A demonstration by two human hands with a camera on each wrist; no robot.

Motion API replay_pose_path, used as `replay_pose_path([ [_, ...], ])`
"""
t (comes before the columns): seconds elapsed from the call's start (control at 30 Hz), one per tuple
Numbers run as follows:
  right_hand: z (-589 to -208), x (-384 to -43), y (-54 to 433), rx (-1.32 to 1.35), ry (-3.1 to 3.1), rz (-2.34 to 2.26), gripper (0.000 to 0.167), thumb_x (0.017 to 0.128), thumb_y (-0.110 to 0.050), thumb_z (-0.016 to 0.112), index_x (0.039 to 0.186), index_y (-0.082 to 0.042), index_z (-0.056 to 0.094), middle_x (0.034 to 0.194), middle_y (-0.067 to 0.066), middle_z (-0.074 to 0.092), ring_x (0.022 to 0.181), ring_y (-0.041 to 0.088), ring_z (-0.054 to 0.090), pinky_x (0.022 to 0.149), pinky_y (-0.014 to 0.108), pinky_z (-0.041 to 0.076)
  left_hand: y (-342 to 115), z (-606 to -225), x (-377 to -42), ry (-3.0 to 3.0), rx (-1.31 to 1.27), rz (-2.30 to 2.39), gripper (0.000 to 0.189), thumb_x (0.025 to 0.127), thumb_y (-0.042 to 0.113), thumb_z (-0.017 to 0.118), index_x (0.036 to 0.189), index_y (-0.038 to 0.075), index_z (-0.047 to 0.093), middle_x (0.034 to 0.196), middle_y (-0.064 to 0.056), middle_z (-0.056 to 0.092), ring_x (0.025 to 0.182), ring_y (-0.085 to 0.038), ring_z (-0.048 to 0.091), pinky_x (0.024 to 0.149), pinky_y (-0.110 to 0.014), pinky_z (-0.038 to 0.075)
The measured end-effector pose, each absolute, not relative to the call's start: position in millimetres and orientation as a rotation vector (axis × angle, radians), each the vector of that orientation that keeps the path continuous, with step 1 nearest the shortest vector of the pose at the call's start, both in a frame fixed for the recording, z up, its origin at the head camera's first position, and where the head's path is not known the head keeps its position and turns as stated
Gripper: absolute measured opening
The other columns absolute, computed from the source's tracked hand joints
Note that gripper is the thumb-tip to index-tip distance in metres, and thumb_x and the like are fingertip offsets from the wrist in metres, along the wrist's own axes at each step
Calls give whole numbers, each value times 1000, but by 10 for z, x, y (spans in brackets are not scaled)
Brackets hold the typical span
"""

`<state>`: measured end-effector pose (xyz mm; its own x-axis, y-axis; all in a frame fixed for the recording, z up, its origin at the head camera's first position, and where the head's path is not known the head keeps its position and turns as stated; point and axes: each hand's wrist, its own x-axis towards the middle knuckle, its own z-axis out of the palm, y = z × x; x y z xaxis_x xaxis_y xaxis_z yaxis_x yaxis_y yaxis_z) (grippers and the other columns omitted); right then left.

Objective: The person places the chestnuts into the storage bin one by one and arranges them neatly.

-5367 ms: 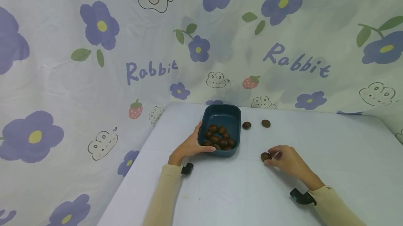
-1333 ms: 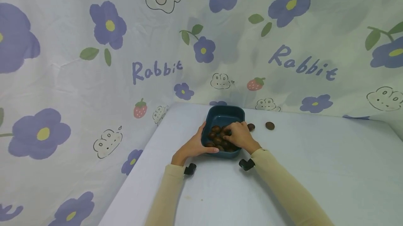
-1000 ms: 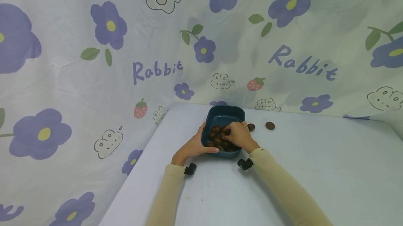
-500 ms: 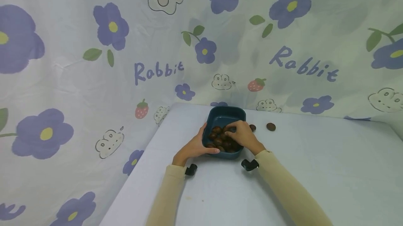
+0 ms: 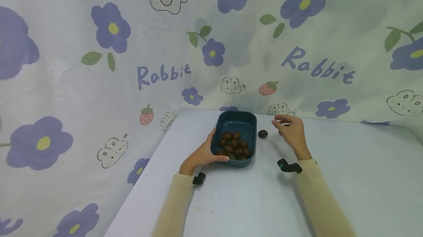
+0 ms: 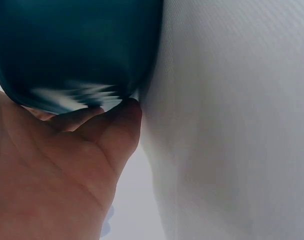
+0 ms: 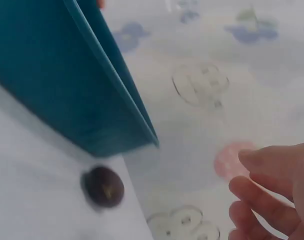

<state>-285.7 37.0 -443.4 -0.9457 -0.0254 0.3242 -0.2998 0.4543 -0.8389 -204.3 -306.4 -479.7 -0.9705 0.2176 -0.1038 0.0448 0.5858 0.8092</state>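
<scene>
A dark teal plastic box (image 5: 235, 125) stands on the white table, with several brown chestnuts (image 5: 234, 143) gathered in its near half. My left hand (image 5: 201, 155) grips the box's near left corner, thumb along the front wall and fingers against the left side; the left wrist view shows those fingers (image 6: 124, 125) at the box wall. To the right of the box lies one loose chestnut (image 5: 263, 134). My right hand (image 5: 295, 136) hovers farther right, fingers loosely bent with a gap to the thumb and nothing between them in the right wrist view. It hides most of the second loose chestnut's spot.
A white cloth covers the table (image 5: 244, 200). A patterned curtain (image 5: 251, 64) with flowers and rabbits hangs right behind the table's far edge and along the left side. Each wrist carries a small black camera (image 5: 289, 166).
A chestnut that lay on the table at the right has gone into the box with my right hand. That hand has since left the box and moved right. My left hand keeps its grip.
</scene>
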Motion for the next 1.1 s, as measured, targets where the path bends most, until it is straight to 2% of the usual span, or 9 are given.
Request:
replay_pose_path([
  [0.1,-4464,-2900,508,193,-2430,1486,34,98,-24,72,123,-1,73,123,19,73,108,30,67,86,23,50,-3066,-4796,-2043,2619,220,1349,139,69,64,89,167,31,-3,174,-6,18,159,-33,25,125,-64,27],
  [0.17,-4485,-2930,586,140,-2425,1482,34,98,-25,72,123,-2,73,123,19,73,107,27,65,80,17,47,-3069,-4793,-2052,2615,238,1373,138,69,61,90,167,31,-2,173,-7,21,158,-33,28,124,-64,28],
  [0.37,-4610,-2992,768,-23,-2500,1489,38,97,-26,73,127,-2,71,128,19,71,110,28,64,75,19,46,-3087,-4799,-2065,2617,240,1359,138,70,62,90,167,32,-5,175,-6,15,160,-34,23,125,-65,26],
  [0.53,-4769,-3037,840,-106,-2597,1514,44,96,-27,74,131,-1,69,131,21,69,110,30,64,71,17,46,-3084,-4804,-2058,2615,229,1344,141,69,64,89,167,31,-7,176,-6,10,161,-33,18,127,-63,24],
  [0.63,-4869,-3066,858,-110,-2645,1511,48,95,-29,75,132,0,68,132,22,69,112,32,64,75,20,47,-3076,-4808,-2050,2614,227,1339,142,69,65,89,167,29,-7,176,-7,9,162,-34,17,127,-63,23],
  [0.87,-5000,-3098,848,-76,-2693,1525,52,95,-28,76,135,2,65,135,26,66,122,40,62,97,45,51,-3073,-4819,-2052,2616,209,1337,142,68,65,89,167,30,-7,176,-7,10,161,-34,18,126,-63,24],
  [1.1,-5020,-3112,823,-34,-2715,1522,54,92,-22,78,136,5,63,137,28,65,124,42,61,102,50,51,-3077,-4835,-2056,2607,212,1350,141,69,64,89,167,31,-7,176,-7,10,162,-33,17,126,-64,24],
])
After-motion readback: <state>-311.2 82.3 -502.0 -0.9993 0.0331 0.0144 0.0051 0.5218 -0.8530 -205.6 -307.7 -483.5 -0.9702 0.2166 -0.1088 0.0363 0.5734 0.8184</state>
